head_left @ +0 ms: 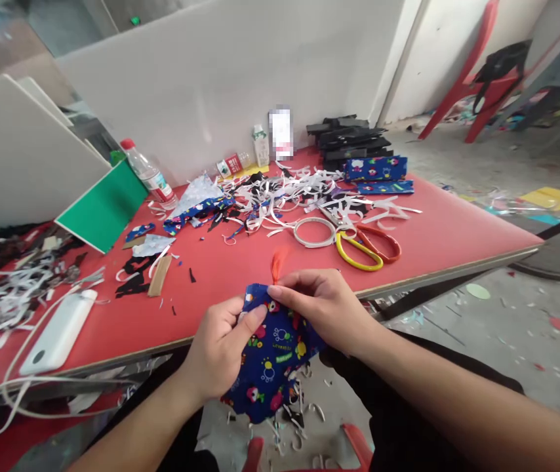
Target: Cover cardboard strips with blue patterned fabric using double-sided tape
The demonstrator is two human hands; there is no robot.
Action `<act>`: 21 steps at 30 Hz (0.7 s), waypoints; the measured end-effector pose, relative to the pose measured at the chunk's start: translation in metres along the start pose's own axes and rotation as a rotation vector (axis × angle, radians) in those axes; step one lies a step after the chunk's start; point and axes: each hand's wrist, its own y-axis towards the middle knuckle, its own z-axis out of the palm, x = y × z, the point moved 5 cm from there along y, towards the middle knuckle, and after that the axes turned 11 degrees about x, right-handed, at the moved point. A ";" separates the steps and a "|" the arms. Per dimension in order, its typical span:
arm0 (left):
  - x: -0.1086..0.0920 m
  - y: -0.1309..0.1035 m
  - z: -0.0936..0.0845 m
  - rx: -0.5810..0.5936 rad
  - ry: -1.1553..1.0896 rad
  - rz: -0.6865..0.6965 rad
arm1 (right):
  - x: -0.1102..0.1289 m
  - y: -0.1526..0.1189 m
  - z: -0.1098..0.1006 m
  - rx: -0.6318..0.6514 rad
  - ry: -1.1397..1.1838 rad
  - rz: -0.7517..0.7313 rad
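Cloth (pixel 273 373): blue, printed, at six o'clock in my view, by the tabletop's (pixel 432 242) near edge.
Orange tuft (pixel 277 265): at the cloth's twelve o'clock edge.
Progress: this piece looks part-worked to me; folded-looking printed pieces (pixel 376 168) lie at one o'clock; what remains, I cannot tell.
Left hand (pixel 221 347): I have it pinching the cloth's ten o'clock edge, thumb uppermost.
Right hand (pixel 324 301): pinching the top, forearm reaching in from four o'clock.

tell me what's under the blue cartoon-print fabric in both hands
Past the lower edge of the fabric, grey floor with white and black scraps shows; whatever lies beneath is covered.
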 end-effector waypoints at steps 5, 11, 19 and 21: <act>0.021 0.017 0.005 -0.016 -0.206 -0.035 | -0.008 0.003 -0.010 -0.028 0.111 0.108; 0.028 0.025 0.012 -0.059 -0.329 -0.055 | -0.007 0.006 -0.017 0.020 0.040 0.159; 0.034 0.023 0.022 0.171 -0.368 -0.198 | -0.007 0.009 -0.036 0.024 -0.013 0.167; 0.034 0.024 0.019 0.204 -0.248 -0.186 | 0.006 0.008 -0.041 0.035 -0.112 0.065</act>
